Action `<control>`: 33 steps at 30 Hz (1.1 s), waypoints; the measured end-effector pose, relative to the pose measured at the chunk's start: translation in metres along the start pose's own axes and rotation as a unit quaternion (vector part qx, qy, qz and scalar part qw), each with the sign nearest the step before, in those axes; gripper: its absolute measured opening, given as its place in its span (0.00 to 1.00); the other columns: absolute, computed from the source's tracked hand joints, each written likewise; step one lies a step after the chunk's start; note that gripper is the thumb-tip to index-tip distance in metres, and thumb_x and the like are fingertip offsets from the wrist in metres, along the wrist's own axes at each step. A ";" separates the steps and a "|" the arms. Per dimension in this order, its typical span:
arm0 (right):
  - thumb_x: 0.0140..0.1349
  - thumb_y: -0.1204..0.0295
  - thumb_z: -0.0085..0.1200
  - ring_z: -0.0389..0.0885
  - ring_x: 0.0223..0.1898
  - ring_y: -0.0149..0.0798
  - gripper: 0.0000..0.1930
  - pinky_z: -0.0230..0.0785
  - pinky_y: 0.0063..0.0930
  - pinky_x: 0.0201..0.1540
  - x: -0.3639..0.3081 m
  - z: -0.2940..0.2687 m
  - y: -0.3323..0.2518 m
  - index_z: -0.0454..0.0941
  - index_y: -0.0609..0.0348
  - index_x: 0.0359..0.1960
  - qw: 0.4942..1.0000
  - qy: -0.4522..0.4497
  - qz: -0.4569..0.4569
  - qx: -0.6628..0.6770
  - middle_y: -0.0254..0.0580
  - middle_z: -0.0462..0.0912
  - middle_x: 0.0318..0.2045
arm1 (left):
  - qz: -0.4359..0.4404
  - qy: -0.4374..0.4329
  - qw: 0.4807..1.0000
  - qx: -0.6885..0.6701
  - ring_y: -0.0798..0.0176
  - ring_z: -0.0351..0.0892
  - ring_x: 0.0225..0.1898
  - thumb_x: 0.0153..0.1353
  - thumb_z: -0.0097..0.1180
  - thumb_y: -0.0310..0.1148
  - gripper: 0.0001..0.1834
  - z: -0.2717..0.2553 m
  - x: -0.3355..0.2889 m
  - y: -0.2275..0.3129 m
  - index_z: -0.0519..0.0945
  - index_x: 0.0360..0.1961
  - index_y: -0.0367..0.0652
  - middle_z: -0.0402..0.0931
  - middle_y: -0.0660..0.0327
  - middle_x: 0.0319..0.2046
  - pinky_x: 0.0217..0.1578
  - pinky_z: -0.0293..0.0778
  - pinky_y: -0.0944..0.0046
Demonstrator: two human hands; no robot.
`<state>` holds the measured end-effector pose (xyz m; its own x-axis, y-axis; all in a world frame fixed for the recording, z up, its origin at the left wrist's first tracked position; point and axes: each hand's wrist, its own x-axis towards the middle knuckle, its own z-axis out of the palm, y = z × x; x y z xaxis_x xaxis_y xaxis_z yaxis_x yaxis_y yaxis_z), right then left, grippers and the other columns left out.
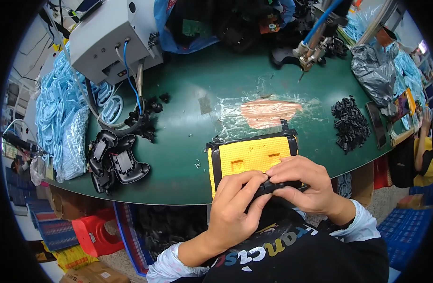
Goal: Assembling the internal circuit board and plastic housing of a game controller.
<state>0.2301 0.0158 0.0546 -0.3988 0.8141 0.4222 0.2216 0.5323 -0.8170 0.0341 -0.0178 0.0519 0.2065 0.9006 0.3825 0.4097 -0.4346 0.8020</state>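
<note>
My left hand [235, 207] and my right hand [308, 184] come together at the table's front edge. Between them they grip a black game controller [267, 187], mostly covered by my fingers. Both thumbs press its near side while the fingers curl over the top. Just beyond lies a yellow textured pad [254, 153] with black tape along its edges and two small slots cut in it. My knuckles are over its near part.
Open black controller shells [124, 162] lie at left, near small black rubber parts [150, 111]. A grey machine box [108, 42] stands behind them. At right sit a pile of small black pieces [350, 123] and a phone [376, 123]. A metal tool head [308, 54] hangs at the back.
</note>
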 end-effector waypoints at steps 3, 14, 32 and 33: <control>0.51 0.77 0.68 0.84 0.42 0.43 0.15 0.75 0.36 0.47 -0.003 0.001 -0.001 0.83 0.61 0.41 1.000 -0.017 -0.010 -0.003 0.43 0.85 0.39 | -0.010 0.010 1.000 0.007 0.51 0.80 0.43 0.48 0.68 0.21 0.20 -0.002 -0.003 0.000 0.81 0.46 0.34 0.80 0.51 0.41 0.45 0.74 0.60; 0.44 0.78 0.68 0.81 0.40 0.49 0.31 0.74 0.37 0.45 0.013 -0.016 -0.017 0.77 0.56 0.56 0.979 -0.096 -0.015 -0.176 0.44 0.82 0.43 | -0.105 0.023 0.959 -0.262 0.58 0.63 0.64 0.47 0.75 0.26 0.51 -0.009 -0.011 -0.029 0.53 0.68 0.38 0.57 0.53 0.62 0.64 0.61 0.56; 0.47 0.77 0.71 0.86 0.44 0.45 0.18 0.79 0.33 0.48 0.009 -0.018 0.027 0.82 0.62 0.42 0.997 -0.023 -0.031 -0.060 0.47 0.86 0.42 | 0.066 -0.011 0.998 -0.003 0.50 0.84 0.46 0.46 0.69 0.19 0.20 -0.036 0.021 -0.026 0.79 0.43 0.34 0.83 0.49 0.41 0.50 0.77 0.56; 0.46 0.78 0.71 0.86 0.45 0.45 0.18 0.79 0.34 0.48 0.015 -0.024 0.024 0.82 0.62 0.42 0.994 -0.012 -0.067 -0.090 0.48 0.86 0.43 | 0.097 -0.017 0.995 -0.014 0.49 0.84 0.47 0.44 0.69 0.17 0.21 -0.037 0.031 -0.022 0.79 0.43 0.34 0.83 0.50 0.42 0.52 0.77 0.55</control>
<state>0.2512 0.0469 0.0507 -0.4559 0.7286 0.5112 0.3203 0.6702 -0.6695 -0.0018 0.0198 0.0627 0.3089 0.7989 0.5160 0.3344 -0.5991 0.7275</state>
